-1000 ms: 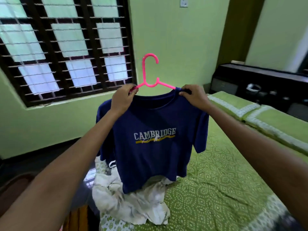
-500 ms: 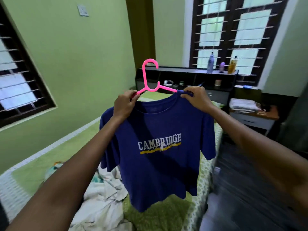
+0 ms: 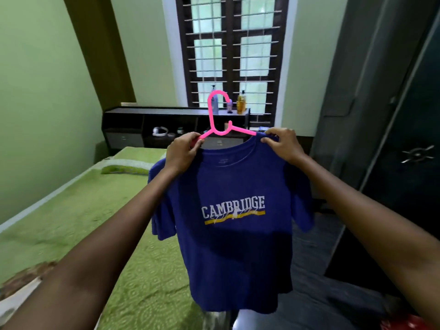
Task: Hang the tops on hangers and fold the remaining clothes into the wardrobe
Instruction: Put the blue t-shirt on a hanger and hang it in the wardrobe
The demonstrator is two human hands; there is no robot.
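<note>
T-shirt [image 3: 234, 225], navy with a CAMBRIDGE print, held up at chest height on a pink hanger [image 3: 220, 120], front toward the camera, hem hanging free above the edge of the green bed [image 3: 78, 210]. Hanger bar roughly level from left to right, hook upright between the two hands and open toward the right. Left hand [image 3: 182, 152] curled round the left end of the bar and the shoulder seam there; right hand [image 3: 282, 145] pinching the right shoulder of the shirt where it covers the bar. Hook clear of both sets of fingers, above and between them. Dark wardrobe [image 3: 409, 148] off to the right, nearer the right hand, door apparently closed. Probably next: carrying the shirt rightward and freeing the right hand for the door. Barred window [image 3: 232, 51] and shelf of bottles [image 3: 176, 110] behind.
</note>
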